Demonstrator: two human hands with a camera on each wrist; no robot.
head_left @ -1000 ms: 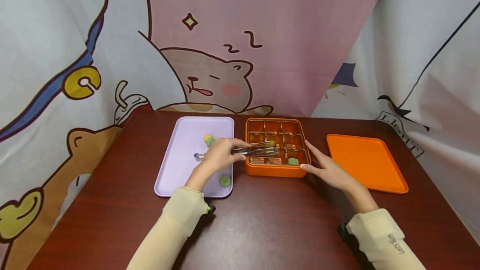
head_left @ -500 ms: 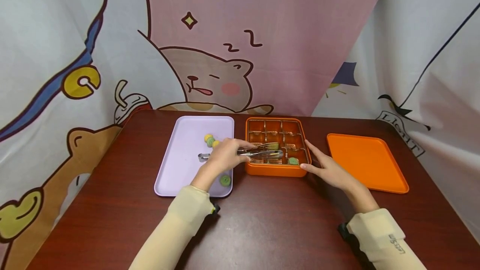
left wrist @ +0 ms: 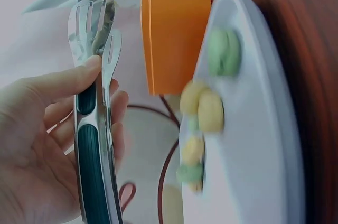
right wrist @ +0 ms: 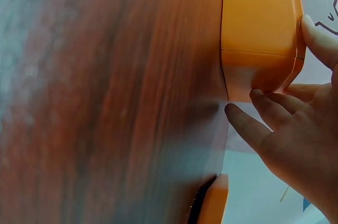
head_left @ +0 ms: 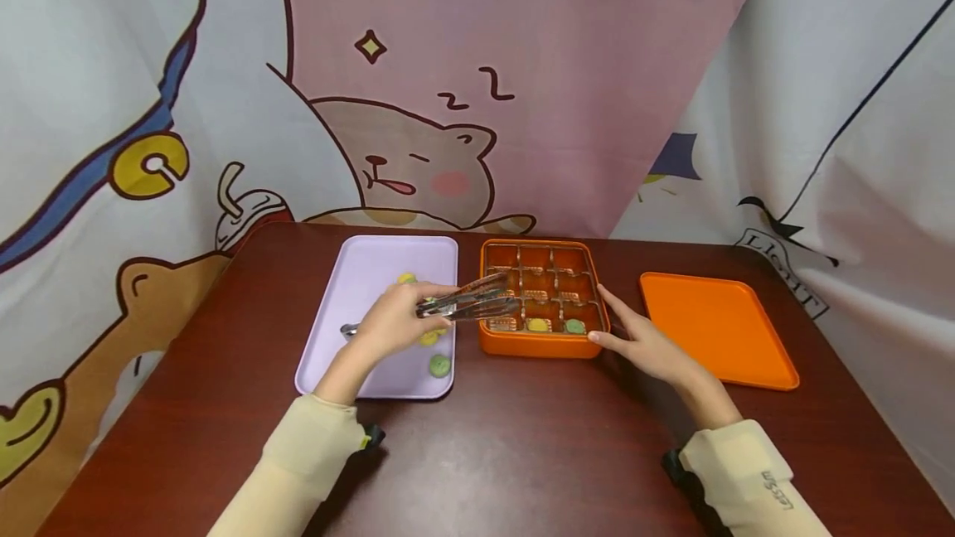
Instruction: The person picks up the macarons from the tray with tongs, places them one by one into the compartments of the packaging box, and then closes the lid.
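My left hand grips a pair of metal tongs over the right edge of a lavender tray; the tongs' tips hover at the left rim of an orange compartment box and carry nothing that I can see. In the box's front row lie a yellow sweet and a green sweet. My right hand rests against the box's front right corner with fingers nearly straight. The left wrist view shows the tongs in my hand, beside loose sweets on the tray.
More sweets lie on the tray: yellow ones and a green one near its front edge. A flat orange lid sits right of the box on the dark wooden table. A cartoon curtain hangs close behind.
The tongs carried a yellow sweet over the box; that sweet now lies in the front middle compartment, and the tongs have drawn back left. The right hand stayed at the box.
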